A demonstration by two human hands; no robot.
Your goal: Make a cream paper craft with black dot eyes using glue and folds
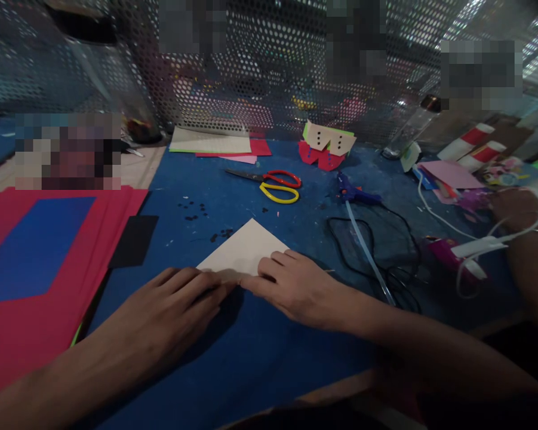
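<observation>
A cream sheet of paper point(239, 254), folded to a triangle with its point away from me, lies on the blue table point(269, 364). My left hand point(179, 301) presses the near left part of its edge, fingers closed on the paper. From the right, my right hand point(293, 283) grips the same near edge, its thumb close to the left hand's fingertips. Both hands partly cover the paper's lower side. Beyond the paper lie scissors point(280, 186) with one red and one yellow handle loop, and small black paper dots point(221, 235) are scattered near its left side.
Red paper sheets point(111, 239) with a blue piece point(40, 245) lie left. A blue glue gun point(353, 192) with its black cord sits right. Behind stand folded paper butterflies point(325, 146) and stacked sheets point(210, 142) by a perforated screen point(233, 77). Another person's arm point(531, 263) is at right.
</observation>
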